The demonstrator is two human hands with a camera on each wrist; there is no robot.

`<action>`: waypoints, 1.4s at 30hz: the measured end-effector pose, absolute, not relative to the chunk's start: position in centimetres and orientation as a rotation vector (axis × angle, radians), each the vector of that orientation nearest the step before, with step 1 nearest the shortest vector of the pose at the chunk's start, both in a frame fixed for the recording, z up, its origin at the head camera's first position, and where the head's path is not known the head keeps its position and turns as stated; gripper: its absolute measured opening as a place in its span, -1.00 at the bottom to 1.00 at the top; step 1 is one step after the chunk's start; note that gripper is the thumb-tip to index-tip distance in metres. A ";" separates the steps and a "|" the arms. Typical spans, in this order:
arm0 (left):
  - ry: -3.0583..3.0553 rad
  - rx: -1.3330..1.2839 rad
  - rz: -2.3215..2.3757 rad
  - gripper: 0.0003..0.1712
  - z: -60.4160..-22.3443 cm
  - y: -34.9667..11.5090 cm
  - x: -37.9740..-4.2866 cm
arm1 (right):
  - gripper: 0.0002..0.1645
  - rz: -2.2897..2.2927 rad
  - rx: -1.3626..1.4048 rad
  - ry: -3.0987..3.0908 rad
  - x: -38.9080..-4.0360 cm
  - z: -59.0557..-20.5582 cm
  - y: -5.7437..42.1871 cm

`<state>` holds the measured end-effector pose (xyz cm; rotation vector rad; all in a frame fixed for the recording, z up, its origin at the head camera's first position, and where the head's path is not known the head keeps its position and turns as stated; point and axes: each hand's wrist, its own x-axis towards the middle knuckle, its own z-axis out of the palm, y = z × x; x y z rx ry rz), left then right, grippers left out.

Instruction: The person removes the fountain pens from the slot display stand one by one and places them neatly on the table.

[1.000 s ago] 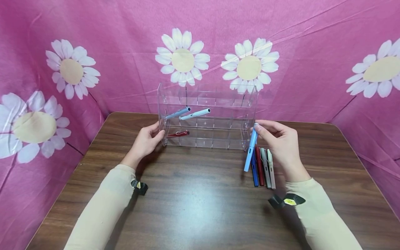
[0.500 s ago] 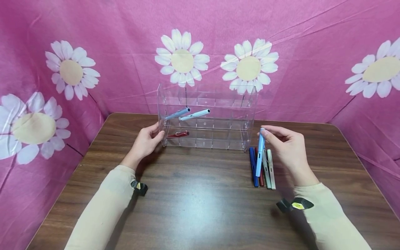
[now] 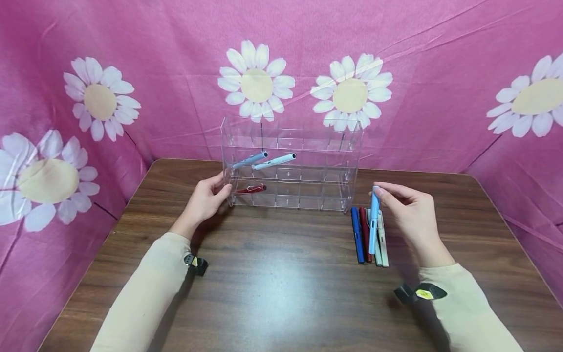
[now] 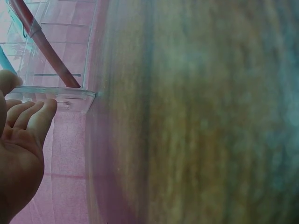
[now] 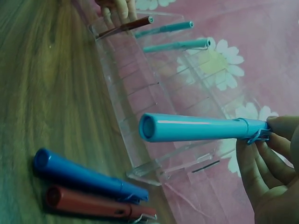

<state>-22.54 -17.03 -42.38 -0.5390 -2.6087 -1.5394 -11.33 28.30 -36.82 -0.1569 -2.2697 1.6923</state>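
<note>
Clear rack (image 3: 288, 202): stands on the tabletop (image 3: 264, 298), tiered and divided into compartments.
Middle tier: muted blue pen (image 3: 250, 160) in the leftmost compartment, pale blue pen (image 3: 274, 161) in the next, both slanting outward.
Bottom tier: red pen (image 3: 250, 189) in the leftmost compartment, also slanted.
Left hand (image 3: 203, 199): grip closed on the rack's left side panel, thumb on one face, fingers on the other.
Right hand (image 3: 413, 215): grip narrowed to a pinch, thumb and fingers on the clip end of the light-blue pen (image 3: 374, 222).
Light-blue pen: hangs nearly upright beyond the rack's right side, partly covering the loose row.
Loose row: dark blue pen (image 3: 357, 237), dark red pen (image 3: 365, 234), grey-green pen (image 3: 378, 257), whitish pen (image 3: 382, 239), side by side on the tabletop.
</note>
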 end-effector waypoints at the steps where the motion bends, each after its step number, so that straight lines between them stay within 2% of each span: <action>1: -2.615 -0.536 -1.544 -0.46 -42.4 -17.0 -22.5 | -0.57 1.688 -0.162 -2.277 -11.3 -36.9 28.4; 17: -2.629 -0.512 -1.563 -0.46 -42.3 -17.1 -22.4 | -0.52 1.510 -0.259 -2.423 -10.6 -38.8 30.8; 42: -2.644 -0.518 -1.507 -0.44 -42.3 -17.1 -22.6 | -0.38 1.492 -0.432 -2.605 -11.4 -41.4 33.3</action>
